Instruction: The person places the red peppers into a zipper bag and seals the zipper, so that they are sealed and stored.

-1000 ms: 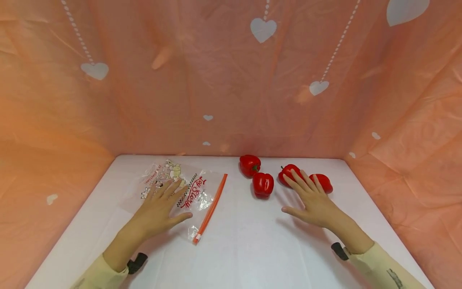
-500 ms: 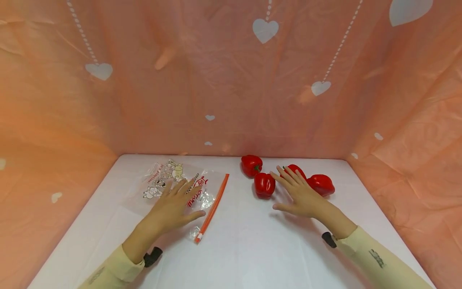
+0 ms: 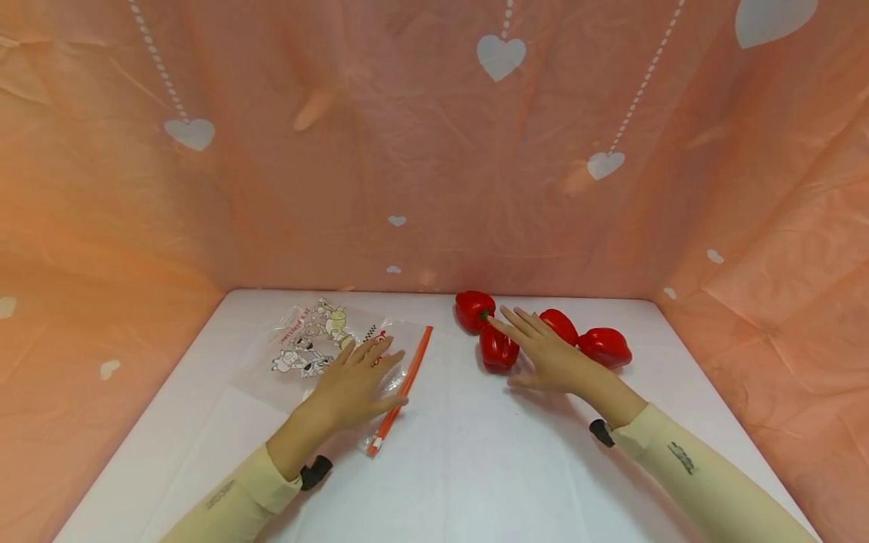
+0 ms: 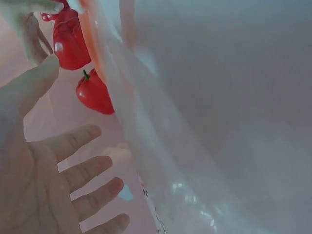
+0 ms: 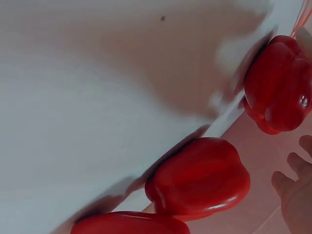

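Observation:
My left hand [image 3: 353, 388] hovers, fingers spread, over a clear zip bag [image 3: 271, 381] printed with cartoon figures and red lettering. The bag lies flat, its orange slider strip [image 3: 417, 362] along the right side; whether I touch it I cannot tell. Over the front-left red bell pepper [image 3: 498, 351], my right hand [image 3: 546, 354] spreads its fingers, partly hiding that pepper. Behind it sits another bell pepper [image 3: 473, 311] with a green stem. Two more, a middle pepper [image 3: 560, 326] and a right-hand pepper [image 3: 606, 347], lie beyond my right hand and wrist. Neither hand holds anything.
A white tabletop [image 3: 448, 467] carries everything. An orange cloth [image 3: 434, 181] with white hearts hangs behind the table and on both sides. Dark wrist-worn devices, such as the left one [image 3: 316, 473], sit below both sleeves.
Both hands have moved inward: the left rightward across the bag towards its slider strip, the right leftward from the right-hand peppers to the front-left one. Bag and peppers stay in place.

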Demonstrator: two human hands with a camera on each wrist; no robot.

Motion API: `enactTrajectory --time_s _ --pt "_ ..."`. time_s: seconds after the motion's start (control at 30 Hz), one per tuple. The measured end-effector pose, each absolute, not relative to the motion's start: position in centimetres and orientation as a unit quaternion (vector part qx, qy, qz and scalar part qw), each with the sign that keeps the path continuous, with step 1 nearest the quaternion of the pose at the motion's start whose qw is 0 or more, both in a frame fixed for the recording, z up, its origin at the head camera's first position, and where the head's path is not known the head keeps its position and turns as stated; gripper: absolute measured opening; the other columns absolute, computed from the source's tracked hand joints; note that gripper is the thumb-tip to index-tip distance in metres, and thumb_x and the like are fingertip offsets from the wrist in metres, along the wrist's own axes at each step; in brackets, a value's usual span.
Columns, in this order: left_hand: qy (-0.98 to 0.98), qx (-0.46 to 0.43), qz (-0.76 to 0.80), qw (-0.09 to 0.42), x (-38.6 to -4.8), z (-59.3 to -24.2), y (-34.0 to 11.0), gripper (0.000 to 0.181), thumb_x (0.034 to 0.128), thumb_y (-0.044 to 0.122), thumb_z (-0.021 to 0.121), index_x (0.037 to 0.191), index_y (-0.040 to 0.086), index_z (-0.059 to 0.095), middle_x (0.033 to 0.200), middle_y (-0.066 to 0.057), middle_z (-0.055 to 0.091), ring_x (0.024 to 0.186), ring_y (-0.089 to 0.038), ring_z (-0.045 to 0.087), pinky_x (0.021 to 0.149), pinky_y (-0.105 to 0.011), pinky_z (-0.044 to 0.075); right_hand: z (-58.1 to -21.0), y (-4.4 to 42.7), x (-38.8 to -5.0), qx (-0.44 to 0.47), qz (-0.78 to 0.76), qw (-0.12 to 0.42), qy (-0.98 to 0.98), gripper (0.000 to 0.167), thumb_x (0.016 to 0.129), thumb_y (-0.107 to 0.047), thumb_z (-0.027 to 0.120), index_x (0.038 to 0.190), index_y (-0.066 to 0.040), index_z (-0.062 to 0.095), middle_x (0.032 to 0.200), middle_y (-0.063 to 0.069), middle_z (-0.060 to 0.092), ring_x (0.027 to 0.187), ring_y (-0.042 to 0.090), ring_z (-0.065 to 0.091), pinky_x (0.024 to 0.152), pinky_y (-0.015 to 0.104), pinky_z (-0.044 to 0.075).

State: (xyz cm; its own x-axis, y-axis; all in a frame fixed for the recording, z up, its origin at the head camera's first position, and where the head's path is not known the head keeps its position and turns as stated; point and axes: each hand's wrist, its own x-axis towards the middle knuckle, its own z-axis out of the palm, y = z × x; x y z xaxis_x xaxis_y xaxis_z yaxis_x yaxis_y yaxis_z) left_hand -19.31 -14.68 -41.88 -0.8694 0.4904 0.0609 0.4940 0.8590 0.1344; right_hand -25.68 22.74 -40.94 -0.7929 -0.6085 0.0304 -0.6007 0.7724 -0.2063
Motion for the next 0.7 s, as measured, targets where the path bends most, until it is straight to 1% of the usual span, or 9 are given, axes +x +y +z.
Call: enactTrajectory --time_s 0.2,0.43,0.7 --pt "-0.965 -0.253 -0.065 0.013 -19.6 -42.5 -13.9 0.073 0.099 0.052 0.072 0.156 0.009 0.055 0.168 -0.02 0.041 0.156 -0.044 0.036 0.127 -0.063 0.024 -40.8 22.2 -26.1 -0.314 -0.103 0.035 0.943 0.118 0.081 -0.029 0.096 0.173 -0.026 0.021 0.179 0.012 0.019 0.163 0.042 0.018 0.124 0.066 0.027" --pt "-0.964 -0.256 -0.068 0.004 -19.5 -42.9 -13.5 0.069 0.0969 0.044 0.078 0.152 0.007 0.059 0.165 -0.021 0.044 0.153 -0.044 0.04 0.127 -0.059 0.026 -41.0 21.7 -26.2 -0.307 -0.107 0.051 0.944 0.114 0.084 -0.027 0.094 0.172 -0.027 0.023 0.179 0.01 0.019 0.162 0.04 0.021 0.118 0.067 0.037" --pt "-0.965 -0.254 -0.067 -0.004 -19.3 -42.8 -13.3 0.063 0.0975 0.04 0.078 0.149 0.007 0.062 0.164 -0.02 0.046 0.153 -0.043 0.04 0.126 -0.06 0.027 -41.4 21.8 -26.1 -0.294 -0.114 0.061 0.947 0.108 0.087 -0.024 0.092 0.171 -0.027 0.026 0.177 0.01 0.024 0.159 0.038 0.029 0.112 0.061 0.046"
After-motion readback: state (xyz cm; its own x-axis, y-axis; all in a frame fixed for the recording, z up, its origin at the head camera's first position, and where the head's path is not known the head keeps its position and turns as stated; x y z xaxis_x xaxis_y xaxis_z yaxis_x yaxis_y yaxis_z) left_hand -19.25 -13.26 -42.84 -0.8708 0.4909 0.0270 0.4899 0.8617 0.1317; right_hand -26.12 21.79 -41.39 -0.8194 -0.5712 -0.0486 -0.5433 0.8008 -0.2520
